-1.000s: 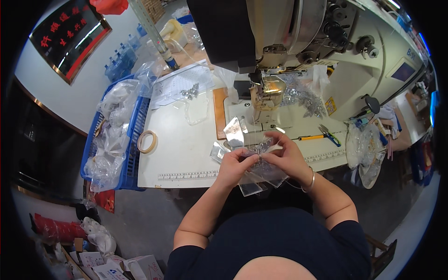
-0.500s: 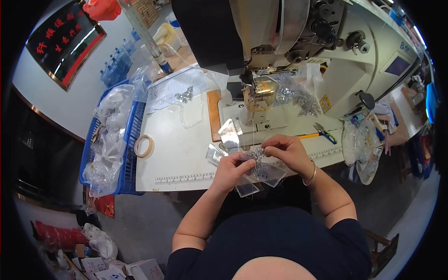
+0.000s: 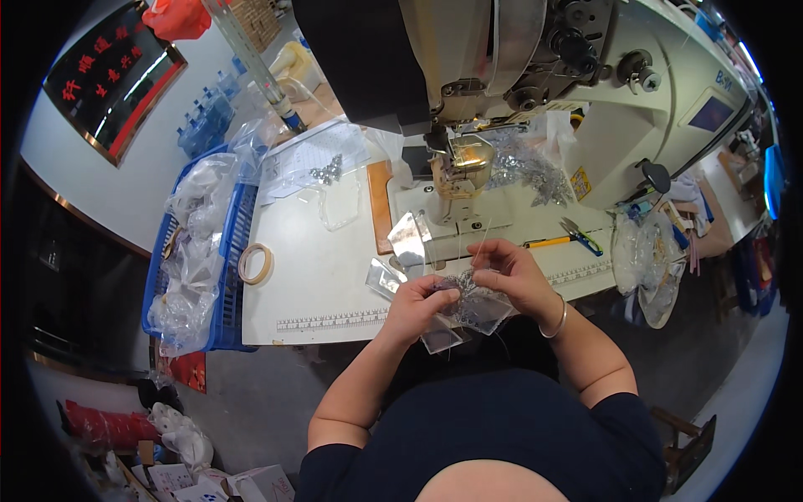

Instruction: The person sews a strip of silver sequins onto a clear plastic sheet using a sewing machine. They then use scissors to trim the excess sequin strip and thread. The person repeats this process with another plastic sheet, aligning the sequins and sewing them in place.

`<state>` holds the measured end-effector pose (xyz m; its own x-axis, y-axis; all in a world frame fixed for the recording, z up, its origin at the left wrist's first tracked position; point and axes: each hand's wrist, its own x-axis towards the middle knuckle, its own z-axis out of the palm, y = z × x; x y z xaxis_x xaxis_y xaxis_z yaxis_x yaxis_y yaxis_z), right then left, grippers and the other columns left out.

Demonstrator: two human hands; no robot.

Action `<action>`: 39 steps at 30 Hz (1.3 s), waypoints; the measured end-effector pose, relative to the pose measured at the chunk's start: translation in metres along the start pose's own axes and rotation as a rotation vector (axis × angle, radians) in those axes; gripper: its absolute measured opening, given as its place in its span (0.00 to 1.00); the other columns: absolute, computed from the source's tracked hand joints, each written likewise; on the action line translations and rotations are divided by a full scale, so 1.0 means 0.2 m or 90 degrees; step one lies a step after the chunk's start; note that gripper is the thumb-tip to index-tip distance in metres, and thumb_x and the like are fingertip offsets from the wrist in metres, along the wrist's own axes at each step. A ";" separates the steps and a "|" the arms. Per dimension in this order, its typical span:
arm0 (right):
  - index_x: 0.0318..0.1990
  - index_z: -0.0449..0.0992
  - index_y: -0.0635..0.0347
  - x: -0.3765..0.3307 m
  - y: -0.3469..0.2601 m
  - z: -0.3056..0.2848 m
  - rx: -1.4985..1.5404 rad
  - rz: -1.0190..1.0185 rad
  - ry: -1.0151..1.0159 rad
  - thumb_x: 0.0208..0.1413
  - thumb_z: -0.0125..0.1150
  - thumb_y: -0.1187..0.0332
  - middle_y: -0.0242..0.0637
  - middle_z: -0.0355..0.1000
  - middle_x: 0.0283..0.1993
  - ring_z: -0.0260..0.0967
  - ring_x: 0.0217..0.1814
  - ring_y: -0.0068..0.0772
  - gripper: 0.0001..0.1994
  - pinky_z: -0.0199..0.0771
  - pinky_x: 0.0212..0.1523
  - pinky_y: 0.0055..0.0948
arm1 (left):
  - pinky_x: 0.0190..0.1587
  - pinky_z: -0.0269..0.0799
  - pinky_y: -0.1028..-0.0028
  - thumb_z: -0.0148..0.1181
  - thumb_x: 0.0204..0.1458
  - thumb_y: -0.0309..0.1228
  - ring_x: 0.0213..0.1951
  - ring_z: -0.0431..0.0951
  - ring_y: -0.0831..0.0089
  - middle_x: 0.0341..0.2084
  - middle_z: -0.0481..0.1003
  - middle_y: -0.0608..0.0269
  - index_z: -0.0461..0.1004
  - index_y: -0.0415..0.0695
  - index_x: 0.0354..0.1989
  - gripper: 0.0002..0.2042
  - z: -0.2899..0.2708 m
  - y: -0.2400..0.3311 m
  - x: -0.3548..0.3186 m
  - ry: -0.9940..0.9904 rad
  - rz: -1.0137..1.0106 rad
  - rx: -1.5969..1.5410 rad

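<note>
My left hand [image 3: 421,303] is closed on a silvery beaded trim piece [image 3: 470,303], its thumb pressing on top at the table's front edge. Clear plastic sheet pieces [image 3: 442,338] stick out below the beads. Just right of it is my right hand [image 3: 520,280], its fingers curled and its index finger raised. A thin thread [image 3: 483,240] runs from near the sewing machine [image 3: 462,167] to these fingertips, which seem to pinch it; their exact grip is partly hidden. Shiny film pieces [image 3: 410,240] lie beyond my left hand.
A blue basket [image 3: 237,259] of plastic bags stands at the left, beside a tape roll [image 3: 256,263]. Thread snips [image 3: 583,237] and an orange-yellow stick [image 3: 548,243] lie at the right. More silvery trim [image 3: 539,180] is heaped behind the needle area. A ruler strip [image 3: 330,321] edges the table.
My right hand has lifted its index finger away from the beads, opening a gap above the thumb. The thread now shows beside it. My left hand keeps its hold.
</note>
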<state>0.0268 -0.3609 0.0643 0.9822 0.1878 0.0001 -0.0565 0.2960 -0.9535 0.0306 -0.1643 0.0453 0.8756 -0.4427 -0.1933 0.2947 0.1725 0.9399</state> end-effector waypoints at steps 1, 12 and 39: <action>0.44 0.72 0.63 -0.01 0.00 0.00 -0.040 0.014 -0.007 0.43 0.68 0.73 0.29 0.72 0.30 0.69 0.30 0.16 0.18 0.69 0.34 0.16 | 0.32 0.67 0.81 0.59 0.49 0.25 0.27 0.72 0.82 0.24 0.74 0.66 0.74 0.36 0.33 0.06 0.00 -0.01 0.00 -0.008 0.004 0.005; 0.37 0.76 0.62 -0.03 0.03 0.00 -0.156 0.048 -0.016 0.42 0.69 0.70 0.32 0.74 0.29 0.70 0.30 0.18 0.14 0.71 0.33 0.18 | 0.31 0.70 0.80 0.59 0.50 0.26 0.27 0.73 0.80 0.26 0.75 0.64 0.74 0.35 0.35 0.07 -0.01 -0.05 0.01 -0.021 0.017 0.058; 0.40 0.75 0.66 -0.01 0.05 0.01 -0.143 -0.078 0.057 0.52 0.60 0.73 0.35 0.75 0.34 0.72 0.38 0.21 0.09 0.70 0.44 0.23 | 0.33 0.73 0.79 0.57 0.52 0.28 0.31 0.75 0.78 0.32 0.75 0.63 0.72 0.37 0.40 0.09 0.01 -0.03 -0.01 -0.036 -0.018 -0.001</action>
<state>0.0245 -0.3556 0.0559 0.9917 0.0773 0.1025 0.0951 0.0939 -0.9910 0.0261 -0.1667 0.0410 0.8440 -0.4962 -0.2033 0.3193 0.1604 0.9340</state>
